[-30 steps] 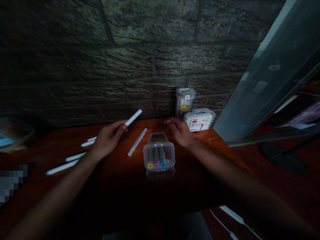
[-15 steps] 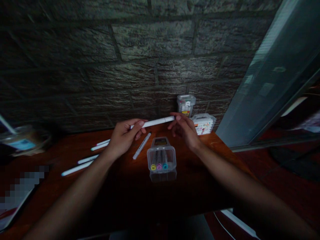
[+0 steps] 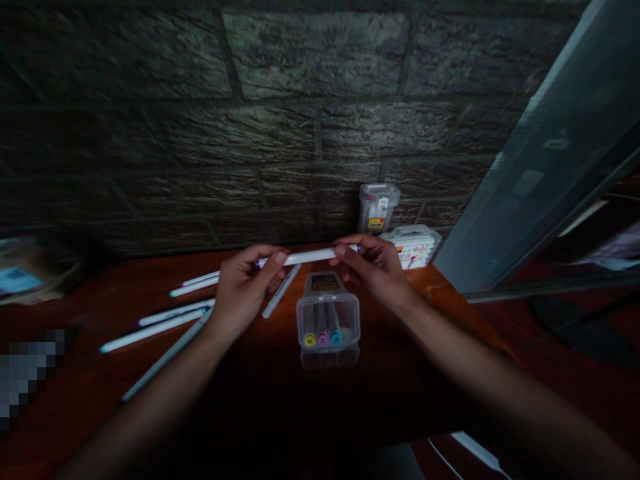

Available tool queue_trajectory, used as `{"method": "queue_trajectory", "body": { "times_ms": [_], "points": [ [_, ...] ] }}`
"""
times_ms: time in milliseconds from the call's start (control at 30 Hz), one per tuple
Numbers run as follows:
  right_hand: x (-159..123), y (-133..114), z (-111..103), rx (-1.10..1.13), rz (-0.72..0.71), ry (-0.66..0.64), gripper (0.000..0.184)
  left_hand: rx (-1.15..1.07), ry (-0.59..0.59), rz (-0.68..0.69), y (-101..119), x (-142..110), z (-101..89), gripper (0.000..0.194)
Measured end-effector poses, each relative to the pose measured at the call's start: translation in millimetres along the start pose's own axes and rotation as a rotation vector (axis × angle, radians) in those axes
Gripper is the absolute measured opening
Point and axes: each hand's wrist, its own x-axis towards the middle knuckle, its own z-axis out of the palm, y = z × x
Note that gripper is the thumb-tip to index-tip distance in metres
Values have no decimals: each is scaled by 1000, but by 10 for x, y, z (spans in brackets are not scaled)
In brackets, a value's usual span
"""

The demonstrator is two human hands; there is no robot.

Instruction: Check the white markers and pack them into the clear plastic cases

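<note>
A white marker [image 3: 313, 256] with purple ends is held level above the table. My left hand [image 3: 245, 277] pinches its left end between thumb and fingers. The other end is gripped by my right hand [image 3: 373, 267], thumb on the near side. Below my hands lies an open clear plastic case [image 3: 327, 317] with three markers in it, their ends yellow, pink and blue. A single pale marker [image 3: 281, 291] rests on the wood just left of the case. Several white markers [image 3: 155, 330] with coloured ends lie further left, partly hidden by my left forearm.
Against the brick wall [image 3: 320, 133] stand an upright clear marker case [image 3: 379, 210] and a white printed case [image 3: 415, 247]. A cup [image 3: 25, 273] sits at the left of the wooden table [image 3: 240, 373]. A grey post [image 3: 520, 160] rises at the right.
My right hand has closed on the marker's right end, where its fingers were loose before. The view has shifted slightly, showing more of the markers at left.
</note>
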Motion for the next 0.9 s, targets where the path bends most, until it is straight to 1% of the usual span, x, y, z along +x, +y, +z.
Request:
{"method": "queue_trajectory", "body": {
  "times_ms": [133, 267, 433, 567, 700, 900],
  "points": [
    [29, 56, -54, -10, 15, 32, 26, -223, -7, -6, -32, -20, 65, 19],
    [48, 95, -107, 19, 23, 34, 23, -293, -22, 11, -68, -41, 95, 21],
    [42, 105, -130, 14, 21, 36, 22, -242, -18, 57, -86, -62, 77, 22],
    [41, 107, -133, -39, -5, 30, 25, -97, 14, 81, -46, -76, 75, 19],
    [35, 101, -103, -65, -22, 3, 22, 27, 26, 98, -31, -82, 76, 17],
    [40, 94, -73, -27, -8, 1, 18, -64, 41, 64, -84, -69, 67, 17]
  ]
}}
